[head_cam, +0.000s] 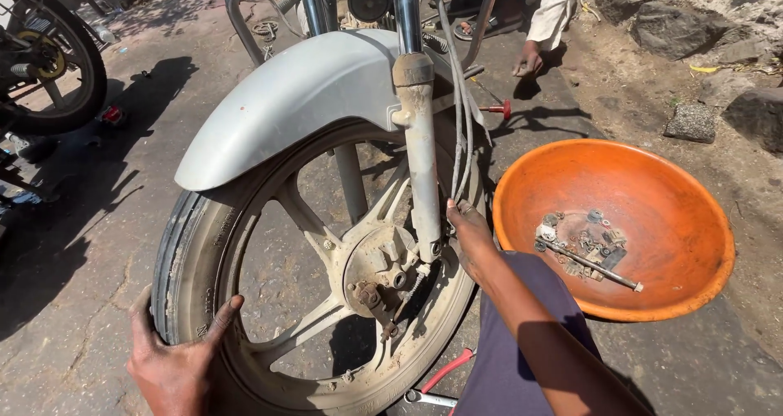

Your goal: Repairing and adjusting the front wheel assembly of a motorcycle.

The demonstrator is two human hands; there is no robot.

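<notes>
the left hand [175, 363] grips the dusty front tyre [183, 261] at 7 o'clock. the right hand [469, 232] reaches behind the fork leg [422, 163] near the middle. a silver mudguard [302, 98] curves over the wheel. an orange bowl [652, 188] with bolts [583, 241] sits at 3 o'clock. another person's hand [528, 59] touches the ground at 1 o'clock.

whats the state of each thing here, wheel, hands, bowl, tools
front wheel: upright in the fork, dusty
left hand: fingers gripping the tyre
right hand: on the rim beside the fork leg
orange bowl: on the ground, holding small parts and an axle rod
red-handled tool: lying on the ground
</notes>
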